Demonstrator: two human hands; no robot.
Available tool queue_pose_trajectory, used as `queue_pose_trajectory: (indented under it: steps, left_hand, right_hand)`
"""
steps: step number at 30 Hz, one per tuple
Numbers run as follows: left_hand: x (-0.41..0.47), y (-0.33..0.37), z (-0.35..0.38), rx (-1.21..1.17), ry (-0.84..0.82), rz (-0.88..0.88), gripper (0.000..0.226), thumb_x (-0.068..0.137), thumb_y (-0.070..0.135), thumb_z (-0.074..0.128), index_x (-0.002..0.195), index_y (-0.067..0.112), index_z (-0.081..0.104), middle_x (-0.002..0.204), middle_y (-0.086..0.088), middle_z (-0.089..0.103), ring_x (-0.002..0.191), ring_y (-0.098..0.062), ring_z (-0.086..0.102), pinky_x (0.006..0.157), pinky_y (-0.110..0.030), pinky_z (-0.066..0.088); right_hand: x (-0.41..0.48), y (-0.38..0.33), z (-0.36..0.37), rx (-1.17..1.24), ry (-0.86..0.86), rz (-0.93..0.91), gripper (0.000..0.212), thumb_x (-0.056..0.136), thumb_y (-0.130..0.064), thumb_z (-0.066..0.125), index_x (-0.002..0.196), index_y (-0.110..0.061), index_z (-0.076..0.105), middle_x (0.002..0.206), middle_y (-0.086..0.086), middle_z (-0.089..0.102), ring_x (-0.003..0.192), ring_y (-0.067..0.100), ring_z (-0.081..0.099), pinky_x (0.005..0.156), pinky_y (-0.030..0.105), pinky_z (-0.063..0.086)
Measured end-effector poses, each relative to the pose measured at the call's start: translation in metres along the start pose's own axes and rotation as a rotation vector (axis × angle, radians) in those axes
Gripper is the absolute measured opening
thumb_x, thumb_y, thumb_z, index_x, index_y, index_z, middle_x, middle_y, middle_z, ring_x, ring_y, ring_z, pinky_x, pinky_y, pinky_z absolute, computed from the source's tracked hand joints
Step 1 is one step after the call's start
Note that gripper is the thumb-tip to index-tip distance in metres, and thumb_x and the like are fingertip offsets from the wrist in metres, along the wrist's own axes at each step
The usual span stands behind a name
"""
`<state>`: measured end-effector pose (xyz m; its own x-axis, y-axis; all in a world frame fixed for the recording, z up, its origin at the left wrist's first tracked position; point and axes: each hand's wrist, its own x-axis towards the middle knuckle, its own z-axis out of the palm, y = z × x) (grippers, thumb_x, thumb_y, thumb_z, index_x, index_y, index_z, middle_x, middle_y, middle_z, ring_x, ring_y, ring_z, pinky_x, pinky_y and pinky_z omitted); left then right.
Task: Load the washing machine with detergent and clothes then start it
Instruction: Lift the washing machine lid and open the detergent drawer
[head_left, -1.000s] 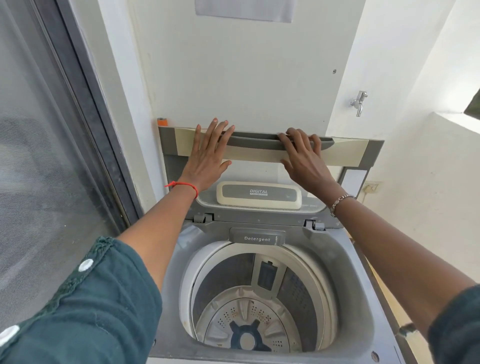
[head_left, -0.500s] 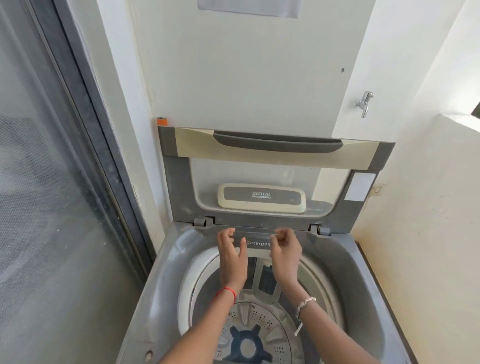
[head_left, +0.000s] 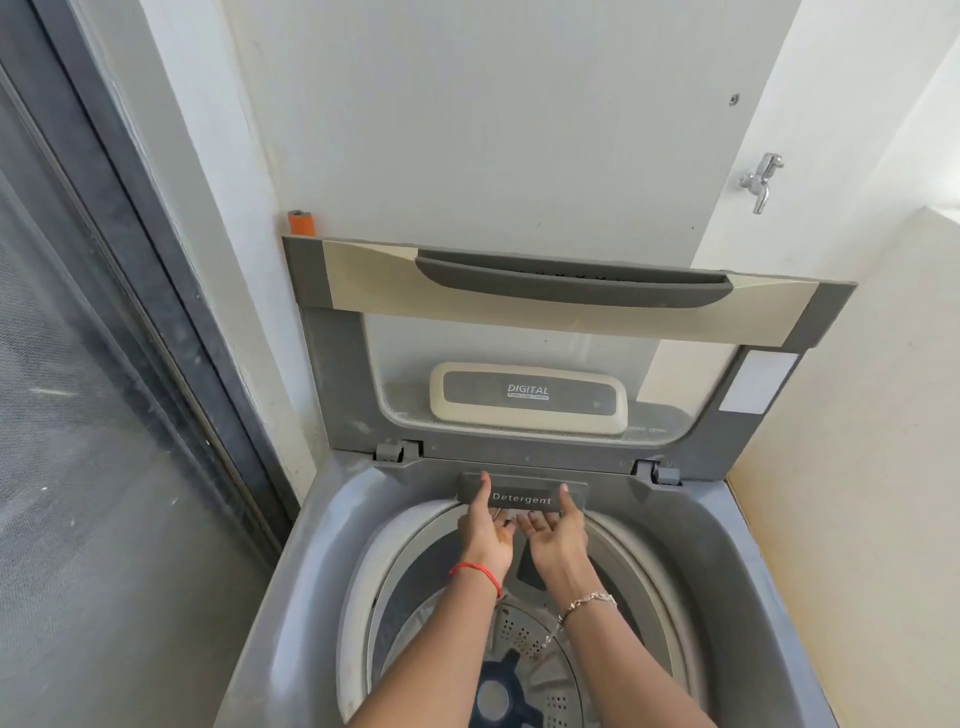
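Together, two hands (head_left: 519, 530), one detergent drawer (head_left: 521, 496)

Smooth grey plastic on the washing machine (head_left: 322, 525) top, faintly sheened. Lid (head_left: 566, 312) in matt grey and cream plastic, with a clear, slightly dusty window. Detergent drawer (head_left: 522, 498) front in matt dark grey plastic, lettered white. Drum (head_left: 524, 636) floor in pale perforated plastic around a dark blue hub. Polished, shiny metal on the tap (head_left: 759, 179). Matt painted plaster on the wall (head_left: 519, 130), lightly scuffed. Fine grey woven mesh in the screen door (head_left: 78, 415), inside a dull dark frame. Red thread band (head_left: 477, 571) at one wrist; glinting metal chain bracelet (head_left: 589, 603) at the other.
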<state>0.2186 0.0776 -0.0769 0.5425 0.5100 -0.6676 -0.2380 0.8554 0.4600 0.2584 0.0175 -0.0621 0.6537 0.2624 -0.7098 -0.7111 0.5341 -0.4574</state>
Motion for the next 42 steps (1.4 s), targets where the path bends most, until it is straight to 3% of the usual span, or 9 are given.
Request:
queue_pose_trajectory:
  steps: [3,8,13,16,23,29,31,36,42]
  left_hand:
    - [0.005,-0.005,0.003,0.026,0.028,0.007,0.054,0.084,0.030,0.067,0.123,-0.002,0.048,0.101,-0.014,0.051,0.096,-0.025,0.051,0.077,-0.029,0.048]
    - [0.011,-0.009,0.005,0.064,0.108,0.046,0.029,0.080,0.029,0.072,0.082,0.006,0.053,0.082,-0.009,0.054,0.069,-0.016,0.054,0.053,-0.021,0.049]
    - [0.015,-0.012,0.000,0.116,0.068,0.083,0.041,0.083,0.029,0.068,0.107,-0.001,0.052,0.099,-0.016,0.059,0.096,-0.027,0.058,0.085,-0.030,0.051]
    - [0.021,-0.014,-0.005,0.153,0.008,0.110,0.044,0.086,0.028,0.063,0.114,-0.003,0.050,0.108,-0.021,0.057,0.100,-0.029,0.059,0.097,-0.034,0.047]
    - [0.032,-0.020,-0.008,0.245,0.009,0.165,0.034,0.089,0.034,0.057,0.094,0.002,0.049,0.101,-0.018,0.058,0.096,-0.025,0.060,0.087,-0.032,0.049]
    - [0.040,-0.024,-0.010,0.331,0.043,0.165,0.041,0.088,0.044,0.054,0.094,0.004,0.047,0.095,-0.013,0.056,0.086,-0.018,0.058,0.074,-0.025,0.046]
    - [0.040,-0.024,-0.009,0.340,0.037,0.157,0.038,0.088,0.045,0.053,0.090,0.007,0.044,0.094,-0.011,0.055,0.088,-0.019,0.058,0.076,-0.025,0.046]
    - [0.036,-0.022,-0.010,0.347,-0.013,0.135,0.051,0.090,0.045,0.049,0.121,0.006,0.037,0.116,-0.016,0.052,0.104,-0.022,0.055,0.095,-0.029,0.044]
    - [0.036,-0.022,-0.009,0.368,-0.009,0.131,0.046,0.090,0.046,0.049,0.116,0.010,0.035,0.115,-0.013,0.050,0.108,-0.024,0.053,0.099,-0.031,0.042]
  right_hand:
    - [0.009,0.001,-0.004,0.031,-0.063,0.020,0.060,0.092,-0.022,0.054,0.140,0.004,0.028,0.148,0.027,0.028,0.133,0.042,0.036,0.111,0.046,0.033]
    - [0.018,-0.001,-0.010,0.007,-0.142,0.046,0.061,0.093,-0.028,0.052,0.136,0.009,0.030,0.146,0.032,0.027,0.134,0.044,0.033,0.111,0.050,0.031]
    - [0.023,0.000,-0.014,-0.072,-0.202,0.011,0.040,0.091,-0.029,0.056,0.114,0.001,0.043,0.141,0.036,0.031,0.128,0.046,0.039,0.104,0.047,0.040]
    - [0.023,0.001,-0.014,-0.114,-0.181,-0.038,0.056,0.089,-0.027,0.058,0.131,0.003,0.036,0.141,0.038,0.030,0.125,0.049,0.042,0.097,0.046,0.045]
    - [0.024,0.003,-0.015,-0.098,-0.132,-0.062,0.031,0.088,-0.017,0.060,0.113,-0.005,0.044,0.137,0.033,0.035,0.126,0.047,0.041,0.087,0.051,0.050]
    - [0.029,0.000,-0.012,-0.163,-0.069,-0.123,0.019,0.084,-0.014,0.061,0.096,-0.003,0.051,0.093,0.020,0.050,0.097,0.044,0.056,0.054,0.040,0.058]
    - [0.029,0.000,-0.011,-0.190,-0.065,-0.138,0.011,0.084,-0.014,0.060,0.085,-0.007,0.051,0.090,0.021,0.053,0.091,0.044,0.059,0.049,0.035,0.059]
    - [0.027,0.000,-0.010,-0.238,-0.060,-0.161,0.011,0.083,-0.015,0.060,0.080,-0.008,0.053,0.084,0.019,0.059,0.081,0.039,0.062,0.053,0.036,0.059]
    - [0.028,-0.002,-0.008,-0.205,-0.028,-0.167,0.013,0.079,-0.013,0.063,0.078,-0.007,0.051,0.078,0.019,0.060,0.070,0.035,0.062,0.052,0.039,0.058]
